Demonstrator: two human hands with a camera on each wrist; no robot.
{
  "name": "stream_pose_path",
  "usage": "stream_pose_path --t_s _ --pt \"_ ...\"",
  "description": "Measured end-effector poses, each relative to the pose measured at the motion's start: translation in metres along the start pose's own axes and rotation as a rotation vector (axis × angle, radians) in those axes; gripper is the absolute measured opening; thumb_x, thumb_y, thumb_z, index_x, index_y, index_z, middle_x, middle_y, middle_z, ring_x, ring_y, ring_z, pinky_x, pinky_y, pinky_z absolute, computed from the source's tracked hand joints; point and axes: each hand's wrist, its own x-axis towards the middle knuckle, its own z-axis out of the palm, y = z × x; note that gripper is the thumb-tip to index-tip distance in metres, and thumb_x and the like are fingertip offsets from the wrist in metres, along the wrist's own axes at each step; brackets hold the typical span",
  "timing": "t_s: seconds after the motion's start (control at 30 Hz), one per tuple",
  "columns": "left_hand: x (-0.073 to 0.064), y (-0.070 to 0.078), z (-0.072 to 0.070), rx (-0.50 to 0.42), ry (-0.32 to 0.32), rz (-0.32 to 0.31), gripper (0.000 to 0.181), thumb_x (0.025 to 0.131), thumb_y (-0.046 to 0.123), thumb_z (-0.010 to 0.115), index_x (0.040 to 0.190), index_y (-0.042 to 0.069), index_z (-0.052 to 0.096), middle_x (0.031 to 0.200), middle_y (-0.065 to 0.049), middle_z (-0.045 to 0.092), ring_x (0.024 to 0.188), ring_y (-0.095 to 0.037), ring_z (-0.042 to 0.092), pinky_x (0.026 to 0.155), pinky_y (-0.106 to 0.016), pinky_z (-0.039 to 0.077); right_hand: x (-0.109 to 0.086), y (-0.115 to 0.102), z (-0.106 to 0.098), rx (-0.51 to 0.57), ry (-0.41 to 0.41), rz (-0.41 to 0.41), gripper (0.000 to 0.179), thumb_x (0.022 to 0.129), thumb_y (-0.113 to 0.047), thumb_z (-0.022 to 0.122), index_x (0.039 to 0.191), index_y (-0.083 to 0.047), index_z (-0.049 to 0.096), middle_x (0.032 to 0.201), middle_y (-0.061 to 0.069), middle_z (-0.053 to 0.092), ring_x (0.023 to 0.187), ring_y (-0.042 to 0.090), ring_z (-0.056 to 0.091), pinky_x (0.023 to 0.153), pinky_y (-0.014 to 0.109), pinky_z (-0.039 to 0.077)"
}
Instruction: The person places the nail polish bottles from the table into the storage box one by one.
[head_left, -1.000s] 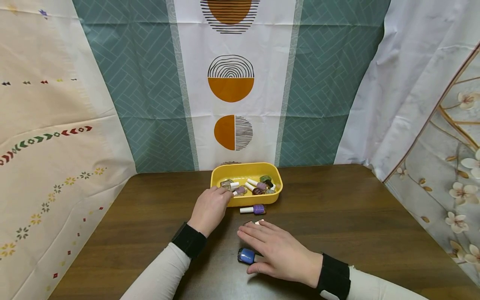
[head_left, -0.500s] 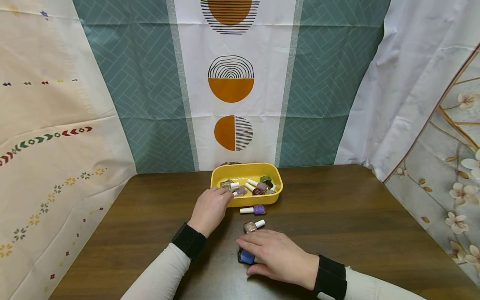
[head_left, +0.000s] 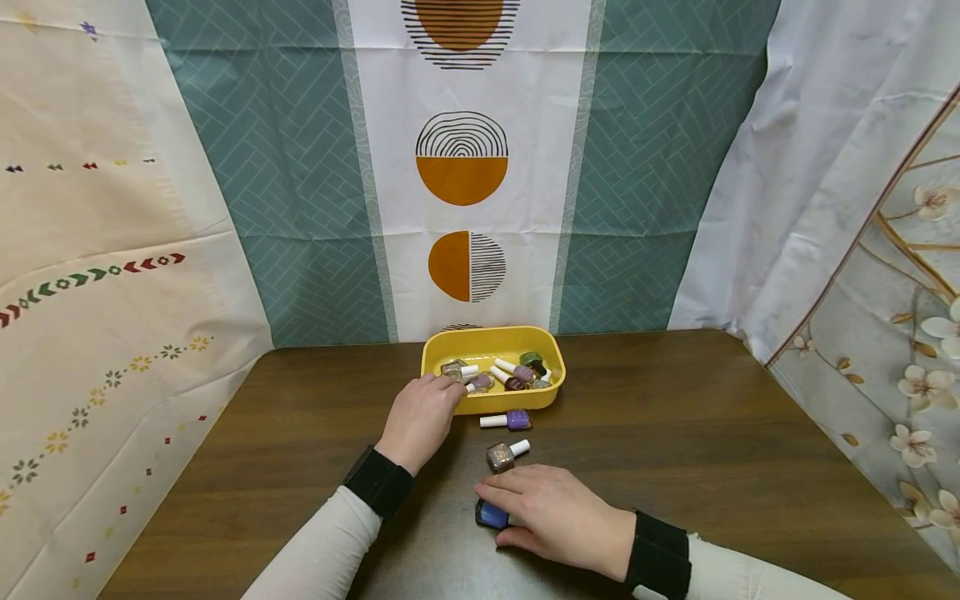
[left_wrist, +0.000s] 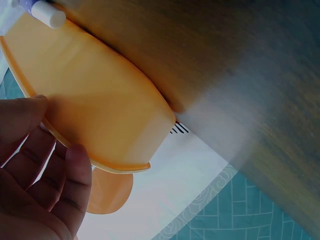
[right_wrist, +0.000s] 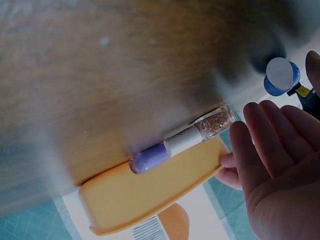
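Observation:
At the back of the table stands a yellow plastic container (head_left: 517,403) holding several nail polish bottles. My left hand (head_left: 422,421) grips its front left rim; in the left wrist view the thumb (left_wrist: 22,117) lies against the outer wall and the other fingers curl past the rim. My right hand (head_left: 558,518), its fingers extended, is over a blue nail polish bottle (head_left: 491,515), covering the cap in the head view. In the right wrist view that bottle's white cap (right_wrist: 279,74) shows between thumb and fingers. Beyond lies a glittery nail polish bottle (head_left: 499,457), white cap pointing right.
A purple nail polish bottle (head_left: 517,419) lies just before the container, cap to the left. Patterned cloth (head_left: 465,250) hangs right behind the table's back edge. Brown wooden tabletop (head_left: 712,450) extends to both sides.
My right hand has drawn back towards me, uncovering the glittery bottle and covering more of the blue one. The left hand and the container have stayed in place.

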Motion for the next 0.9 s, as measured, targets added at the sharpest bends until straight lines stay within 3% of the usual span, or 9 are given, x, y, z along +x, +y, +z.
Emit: stream_pose_path --t_s 0.9 --pt "-0.0006 -0.0010 0.0015 0.007 0.008 0.006 0.012 0.100 0.012 0.084 0.111 0.013 0.084 0.106 -0.003 0.081 0.094 -0.023 0.071 0.087 -0.039 0.061 0.0063 -0.0026 0.0041 -0.003 -0.025 0.008 0.045 0.104 -0.036 0.080 0.143 -0.014 0.072 0.129 -0.006 0.072 0.115 0.007 0.068 0.097 0.030 0.059"
